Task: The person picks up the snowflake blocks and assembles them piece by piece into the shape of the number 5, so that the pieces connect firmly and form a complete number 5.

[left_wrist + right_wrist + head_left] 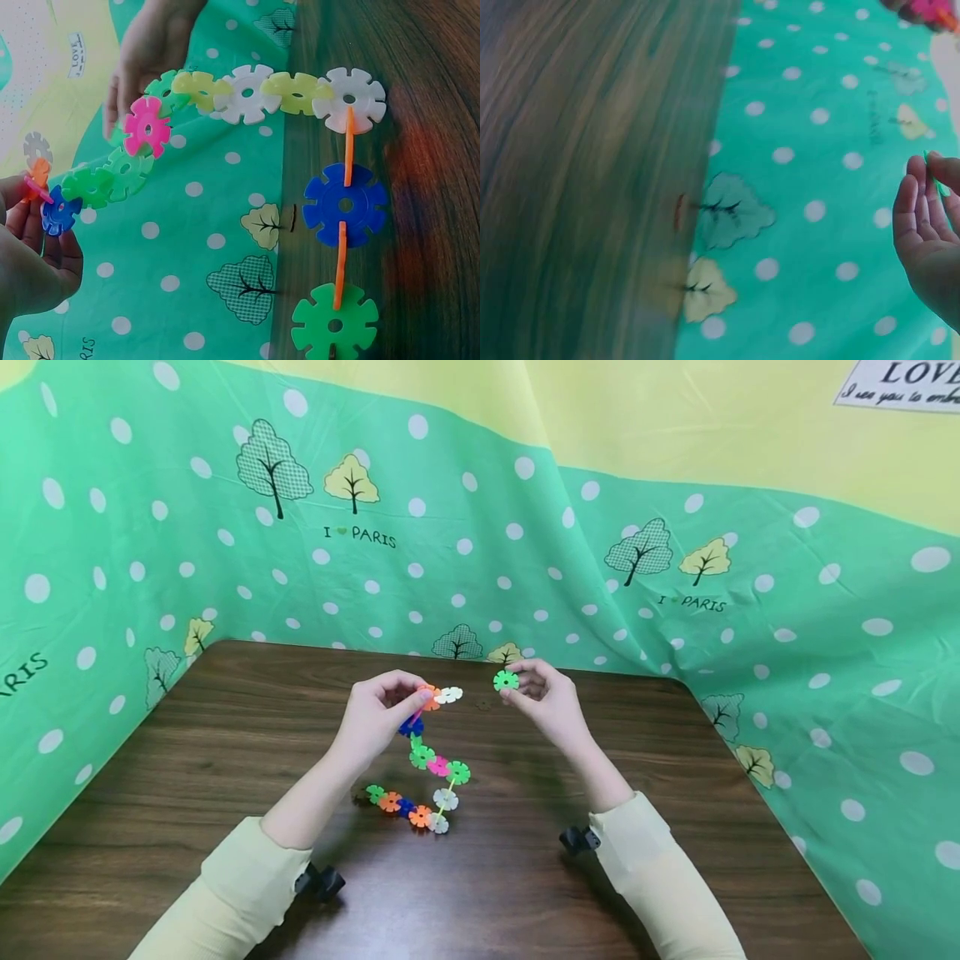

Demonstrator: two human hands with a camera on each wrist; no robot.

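Observation:
My left hand (378, 710) pinches the upper end of a chain of notched plastic discs, at an orange disc (431, 697). A white disc (450, 695) sticks out from that end toward the right. Below the hand the chain bends down through a blue disc (61, 216), green discs (94, 187) and a pink disc (147, 126). Its lower part has white, blue, orange and green discs, ending at a green disc (375, 793) on the left. Held between thumb and fingertips of my right hand (551, 702) is a single green disc (506, 681), apart from the chain.
The dark wooden table (510, 893) spreads under both hands. A green and yellow cloth (465, 568) with white dots and printed trees hangs behind and beside it. Black wrist mounts (321, 883) sit at both sleeves.

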